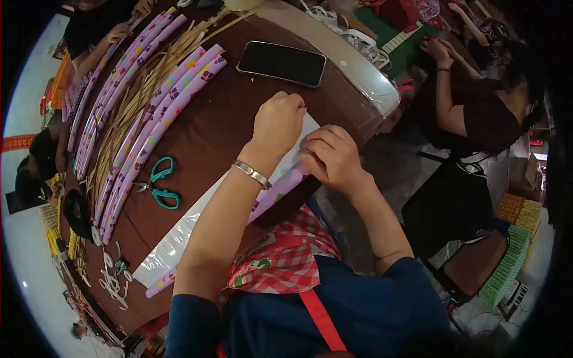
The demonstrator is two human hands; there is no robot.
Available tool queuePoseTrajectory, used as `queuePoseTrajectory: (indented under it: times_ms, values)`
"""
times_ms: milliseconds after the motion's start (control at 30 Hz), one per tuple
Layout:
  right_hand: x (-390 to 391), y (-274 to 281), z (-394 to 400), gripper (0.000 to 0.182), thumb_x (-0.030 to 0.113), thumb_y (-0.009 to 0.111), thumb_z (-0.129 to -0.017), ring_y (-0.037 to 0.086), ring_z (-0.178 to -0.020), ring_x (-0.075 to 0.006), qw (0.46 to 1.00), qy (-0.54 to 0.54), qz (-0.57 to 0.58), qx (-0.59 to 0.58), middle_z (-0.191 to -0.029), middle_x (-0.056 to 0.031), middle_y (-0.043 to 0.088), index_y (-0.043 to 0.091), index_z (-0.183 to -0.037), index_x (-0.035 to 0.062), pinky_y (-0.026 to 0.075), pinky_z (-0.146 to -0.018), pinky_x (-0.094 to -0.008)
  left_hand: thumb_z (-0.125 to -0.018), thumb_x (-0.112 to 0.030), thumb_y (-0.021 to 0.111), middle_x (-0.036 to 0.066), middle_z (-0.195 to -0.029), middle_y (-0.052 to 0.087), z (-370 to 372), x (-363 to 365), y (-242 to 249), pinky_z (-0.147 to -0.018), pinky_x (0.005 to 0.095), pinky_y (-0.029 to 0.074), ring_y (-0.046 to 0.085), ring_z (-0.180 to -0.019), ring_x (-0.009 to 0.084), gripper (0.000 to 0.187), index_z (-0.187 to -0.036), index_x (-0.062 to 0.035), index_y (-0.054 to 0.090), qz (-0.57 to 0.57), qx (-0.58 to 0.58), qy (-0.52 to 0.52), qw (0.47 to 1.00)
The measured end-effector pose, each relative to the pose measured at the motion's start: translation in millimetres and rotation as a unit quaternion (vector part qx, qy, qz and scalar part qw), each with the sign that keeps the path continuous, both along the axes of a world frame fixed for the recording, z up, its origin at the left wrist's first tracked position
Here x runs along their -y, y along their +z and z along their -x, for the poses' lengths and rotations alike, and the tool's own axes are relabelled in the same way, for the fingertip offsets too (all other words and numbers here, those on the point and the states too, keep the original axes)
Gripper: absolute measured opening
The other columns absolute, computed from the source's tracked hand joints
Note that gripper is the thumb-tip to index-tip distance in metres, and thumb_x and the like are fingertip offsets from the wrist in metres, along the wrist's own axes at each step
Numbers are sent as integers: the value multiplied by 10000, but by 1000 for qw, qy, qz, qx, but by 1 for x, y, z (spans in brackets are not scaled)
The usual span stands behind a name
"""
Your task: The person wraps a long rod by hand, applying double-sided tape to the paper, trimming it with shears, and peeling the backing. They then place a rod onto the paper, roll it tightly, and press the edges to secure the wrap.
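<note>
A purple patterned paper roll (279,192) lies diagonally along the near table edge, with a white sheet (179,234) beside it. My right hand (334,158) has its fingers curled round the roll's upper right end. Just to the left, my left hand (279,122) is closed over the sheet's upper end, its fingertips hidden, so what they grip cannot be made out. A bracelet circles my left wrist. Beyond my hands lies a dark phone (282,63). Teal-handled scissors (162,184) rest open on the brown table (197,137), left of my left forearm.
More purple rolls (170,110) and thin brown strips (128,101) run along the table's left side. White strings (113,280) lie at the lower left. A co-worker (483,113) sits at the right near a black chair (450,203); another person's arms (101,45) reach in at upper left.
</note>
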State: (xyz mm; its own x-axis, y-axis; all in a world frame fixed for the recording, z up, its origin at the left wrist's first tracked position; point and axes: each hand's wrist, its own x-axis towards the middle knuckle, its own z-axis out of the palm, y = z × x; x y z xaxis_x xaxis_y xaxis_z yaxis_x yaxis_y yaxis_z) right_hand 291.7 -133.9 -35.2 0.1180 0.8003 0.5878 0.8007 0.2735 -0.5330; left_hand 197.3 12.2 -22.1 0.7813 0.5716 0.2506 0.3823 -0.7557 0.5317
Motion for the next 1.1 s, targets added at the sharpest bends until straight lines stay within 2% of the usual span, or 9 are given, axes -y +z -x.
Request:
queuePoseTrajectory:
  times_ms: [233,533,733,800,900,1033,1100]
  values:
    - [0,1,0,153,128,757,-761,633,-848,-302,1000,-3,2,2,-909,-104,676,680,-824,11,519,-775,-400,-899,-150,654,160,-865,639,0,2,-3,-708,440,560,663,-792,360,107,-868,-48,667,-9,-16,24,1000]
    - [0,0,0,153,123,758,-755,629,-846,-296,1000,-5,4,-5,-911,-98,679,679,-822,11,515,-772,-394,-859,-127,705,156,-851,632,0,-1,-2,-692,444,554,658,-784,354,95,-863,-49,652,11,5,-5,1000]
    - [-1,-2,0,149,121,754,-759,625,-839,-295,1000,-6,0,-2,-902,-101,675,675,-823,12,514,-768,-394,-884,-134,677,154,-862,619,1,4,-4,-670,404,569,669,-772,333,108,-861,-46,619,-33,-5,-7,999]
    - [-1,-3,0,148,119,753,-759,624,-837,-294,1000,-7,-2,-1,-900,-102,674,673,-822,12,514,-767,-394,-900,-123,651,148,-872,605,2,7,-4,-639,376,578,680,-755,308,98,-866,-52,592,-92,-51,-10,994]
    - [-1,-2,0,144,115,748,-761,622,-832,-291,1000,-3,-1,-3,-893,-101,671,668,-821,11,513,-764,-394,-906,-113,640,142,-875,595,2,8,-5,-619,362,580,686,-740,288,93,-869,-58,575,-109,-61,-18,992]
    - [-1,-4,0,154,152,744,-805,599,-829,-300,1000,-1,-7,-11,-866,-107,650,661,-815,22,501,-749,-411,-909,-110,633,145,-870,601,2,3,-10,-626,377,577,679,-741,307,81,-874,-50,590,-114,-77,-13,990]
    - [-2,-4,0,153,150,744,-804,599,-831,-301,1000,-3,-7,-12,-866,-107,652,660,-813,22,501,-748,-412,-905,-115,635,154,-858,614,2,2,-7,-652,408,571,667,-748,340,85,-875,-37,617,-66,-10,-10,998]
